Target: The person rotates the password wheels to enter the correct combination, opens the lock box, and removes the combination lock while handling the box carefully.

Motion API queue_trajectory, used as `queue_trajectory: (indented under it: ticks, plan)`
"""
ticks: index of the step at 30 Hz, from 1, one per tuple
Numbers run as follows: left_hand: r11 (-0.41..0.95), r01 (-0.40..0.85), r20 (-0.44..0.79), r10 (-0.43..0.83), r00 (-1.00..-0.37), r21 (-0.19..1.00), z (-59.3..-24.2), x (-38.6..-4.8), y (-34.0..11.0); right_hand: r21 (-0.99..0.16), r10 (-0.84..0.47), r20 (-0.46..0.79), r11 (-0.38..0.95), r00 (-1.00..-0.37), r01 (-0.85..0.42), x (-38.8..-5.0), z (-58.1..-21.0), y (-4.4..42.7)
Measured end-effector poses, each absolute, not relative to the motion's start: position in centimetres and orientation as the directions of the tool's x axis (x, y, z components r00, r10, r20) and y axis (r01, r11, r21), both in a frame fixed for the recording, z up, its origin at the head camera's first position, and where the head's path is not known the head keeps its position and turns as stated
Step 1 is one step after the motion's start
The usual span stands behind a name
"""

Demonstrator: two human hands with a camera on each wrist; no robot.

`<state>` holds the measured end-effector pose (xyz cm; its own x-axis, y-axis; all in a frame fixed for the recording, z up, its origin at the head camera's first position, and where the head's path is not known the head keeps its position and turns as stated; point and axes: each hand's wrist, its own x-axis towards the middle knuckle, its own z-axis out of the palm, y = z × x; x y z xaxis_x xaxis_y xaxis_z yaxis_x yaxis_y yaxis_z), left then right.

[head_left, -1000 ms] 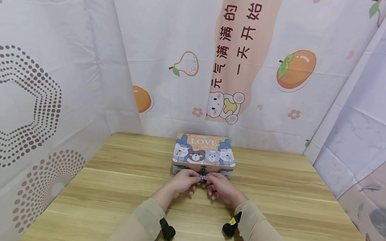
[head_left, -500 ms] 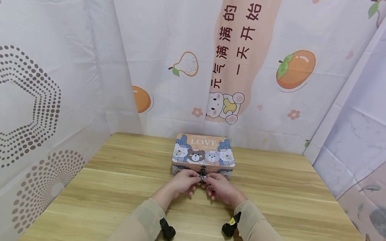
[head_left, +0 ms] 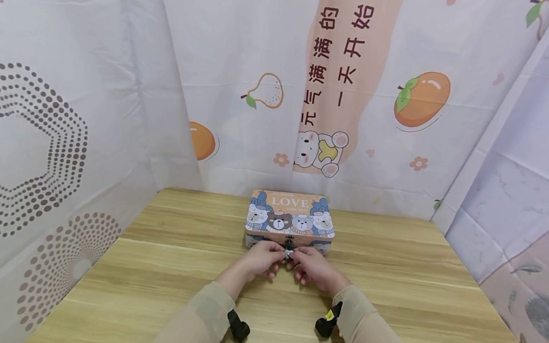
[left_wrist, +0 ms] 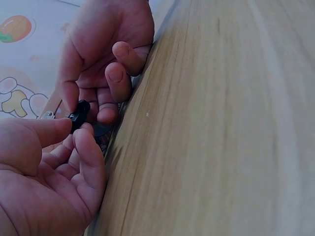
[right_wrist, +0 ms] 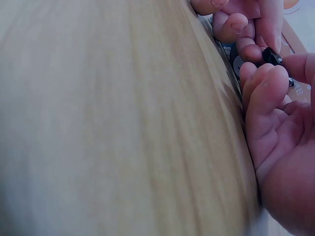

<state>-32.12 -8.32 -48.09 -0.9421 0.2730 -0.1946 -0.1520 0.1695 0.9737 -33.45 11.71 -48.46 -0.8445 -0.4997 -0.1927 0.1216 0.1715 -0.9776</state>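
Note:
A rectangular tin box (head_left: pixel 290 215) with cartoon bears and the word LOVE on its lid stands closed at the back of the table. A metal clasp (head_left: pixel 289 240) sits at the middle of its front. Just below it is a small black and silver padlock (head_left: pixel 288 254), which shows as a black body (left_wrist: pixel 79 116) in the left wrist view. My left hand (head_left: pixel 261 258) pinches the padlock from the left with thumb and fingertips. From the right, my right hand (head_left: pixel 317 270) pinches it too. Fingers hide most of the padlock, so its shackle cannot be made out.
The wooden table (head_left: pixel 181 271) spreads out around both forearms. Behind the box hangs a white curtain (head_left: pixel 237 153) with fruit and bear prints, and more patterned cloth (head_left: pixel 115 128) closes off the sides. A black wrist camera (head_left: pixel 238 328) is strapped to each sleeve.
Both hands stay in place at the front of the box. The padlock between the fingertips turns slightly, showing more of its light face now.

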Motion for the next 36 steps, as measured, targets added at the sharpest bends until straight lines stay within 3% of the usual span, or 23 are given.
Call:
queue_trajectory:
  ticks: [36]
  plan:
    - [0.186,-0.142,-0.189,0.261,-0.947,0.972,-48.1,-32.2,-8.3,-0.979,-0.528,-0.204,0.121,-0.824,0.165,-33.4,-48.0,13.1]
